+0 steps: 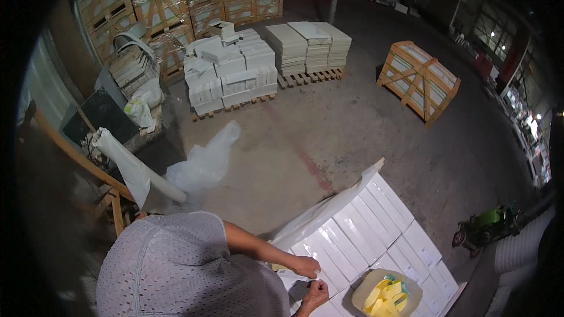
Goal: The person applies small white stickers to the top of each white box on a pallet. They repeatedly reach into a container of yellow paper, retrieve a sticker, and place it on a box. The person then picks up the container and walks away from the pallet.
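Note:
My left hand is closed in a pinch over the near left corner of a stack of white boxes. Just below it, my right hand is closed too, its fingers curled close to the left ones. Whatever the fingers hold is too small to make out. A pale sheet or flap shows beside the hands, partly hidden by my grey mesh sleeve. To the right of my hands, a translucent plastic tub sits on the boxes, with yellow and teal strips inside.
White film edges the stack's far side. Beyond lie crumpled clear plastic and a leaning roll. Pallets of white boxes and pale slabs, a wooden crate and a green wheeled machine stand farther off.

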Action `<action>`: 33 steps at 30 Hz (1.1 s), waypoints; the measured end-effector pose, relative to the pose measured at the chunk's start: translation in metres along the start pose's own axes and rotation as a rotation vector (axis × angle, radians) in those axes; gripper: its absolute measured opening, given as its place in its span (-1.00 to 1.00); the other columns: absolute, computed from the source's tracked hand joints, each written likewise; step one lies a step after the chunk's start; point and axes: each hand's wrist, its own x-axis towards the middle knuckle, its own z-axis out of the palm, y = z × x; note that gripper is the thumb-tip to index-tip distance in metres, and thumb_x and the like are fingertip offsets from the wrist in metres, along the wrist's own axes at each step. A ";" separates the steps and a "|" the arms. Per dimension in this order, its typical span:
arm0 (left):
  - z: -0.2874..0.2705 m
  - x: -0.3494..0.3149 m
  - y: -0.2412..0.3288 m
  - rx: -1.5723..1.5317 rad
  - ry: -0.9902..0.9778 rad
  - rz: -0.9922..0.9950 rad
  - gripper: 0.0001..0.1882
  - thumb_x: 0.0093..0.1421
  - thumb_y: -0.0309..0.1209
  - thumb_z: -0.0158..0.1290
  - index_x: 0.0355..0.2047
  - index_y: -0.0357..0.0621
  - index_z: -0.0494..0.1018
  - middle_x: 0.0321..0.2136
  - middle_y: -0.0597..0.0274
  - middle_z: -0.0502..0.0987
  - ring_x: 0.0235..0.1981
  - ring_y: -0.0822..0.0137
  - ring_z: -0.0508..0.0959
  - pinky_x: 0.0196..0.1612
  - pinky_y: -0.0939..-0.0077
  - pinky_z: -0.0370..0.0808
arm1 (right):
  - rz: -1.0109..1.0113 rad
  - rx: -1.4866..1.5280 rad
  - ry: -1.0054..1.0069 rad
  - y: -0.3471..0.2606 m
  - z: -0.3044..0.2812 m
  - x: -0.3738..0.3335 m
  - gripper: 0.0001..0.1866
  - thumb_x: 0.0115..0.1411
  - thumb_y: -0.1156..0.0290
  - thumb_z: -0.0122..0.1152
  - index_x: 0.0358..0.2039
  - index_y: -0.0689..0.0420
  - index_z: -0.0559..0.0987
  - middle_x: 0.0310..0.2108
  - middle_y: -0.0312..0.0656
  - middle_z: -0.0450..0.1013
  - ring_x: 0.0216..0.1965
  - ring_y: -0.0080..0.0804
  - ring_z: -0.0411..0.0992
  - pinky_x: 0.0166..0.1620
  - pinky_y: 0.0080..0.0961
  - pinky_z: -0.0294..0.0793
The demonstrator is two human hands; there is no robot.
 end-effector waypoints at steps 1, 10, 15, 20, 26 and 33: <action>-0.001 0.001 0.001 -0.007 -0.043 -0.031 -0.59 -0.03 -0.19 0.01 -0.32 -0.32 0.52 -0.37 -0.27 0.54 -0.28 -0.17 0.55 -0.18 0.08 0.46 | -0.003 -0.028 0.027 0.001 0.001 -0.001 -0.85 -0.03 0.47 0.09 -0.57 0.32 0.52 -0.71 -0.24 0.42 -0.64 -0.52 0.35 -0.50 -0.54 0.36; -0.022 -0.005 0.021 -0.070 -0.168 -0.074 -0.61 -0.04 -0.21 0.01 -0.35 -0.34 0.51 -0.39 -0.27 0.54 -0.29 -0.17 0.55 -0.21 0.07 0.47 | 0.025 -0.137 0.079 -0.001 0.010 -0.006 -0.83 -0.04 0.48 0.08 -0.63 0.33 0.47 -0.76 -0.20 0.39 -0.71 -0.47 0.31 -0.58 -0.50 0.33; -0.016 -0.001 0.016 -0.063 -0.107 -0.158 -0.54 -0.06 -0.20 0.04 -0.25 -0.34 0.53 -0.29 -0.26 0.54 -0.22 -0.13 0.56 -0.13 0.15 0.48 | 0.091 0.087 0.047 -0.025 0.002 -0.017 -0.85 0.07 0.47 0.06 -0.52 0.30 0.48 -0.69 -0.21 0.39 -0.65 -0.49 0.31 -0.54 -0.53 0.31; -0.016 0.001 0.015 -0.102 -0.138 -0.223 -0.44 -0.04 -0.18 0.05 -0.08 -0.32 0.48 -0.18 -0.24 0.53 -0.12 -0.08 0.54 -0.05 0.22 0.47 | 0.013 0.059 0.109 -0.038 0.001 -0.026 -0.86 0.09 0.46 0.15 -0.45 0.29 0.49 -0.61 -0.23 0.39 -0.57 -0.50 0.34 -0.47 -0.56 0.33; -0.011 0.001 0.016 -0.133 -0.163 -0.220 -0.40 -0.01 -0.14 0.05 -0.01 -0.29 0.45 -0.11 -0.24 0.51 -0.07 -0.07 0.52 -0.01 0.25 0.46 | 0.007 0.135 0.016 -0.021 -0.005 -0.017 -0.83 0.12 0.43 0.20 -0.47 0.30 0.51 -0.61 -0.24 0.41 -0.58 -0.52 0.32 -0.50 -0.58 0.29; -0.004 0.000 0.014 -0.077 -0.145 -0.123 -0.41 0.02 -0.10 0.04 -0.03 -0.28 0.46 -0.14 -0.22 0.52 -0.08 -0.07 0.52 -0.01 0.22 0.45 | 0.234 0.300 0.011 -0.001 -0.012 -0.008 -0.87 0.12 0.45 0.16 -0.43 0.27 0.53 -0.61 -0.22 0.44 -0.62 -0.52 0.34 -0.55 -0.62 0.27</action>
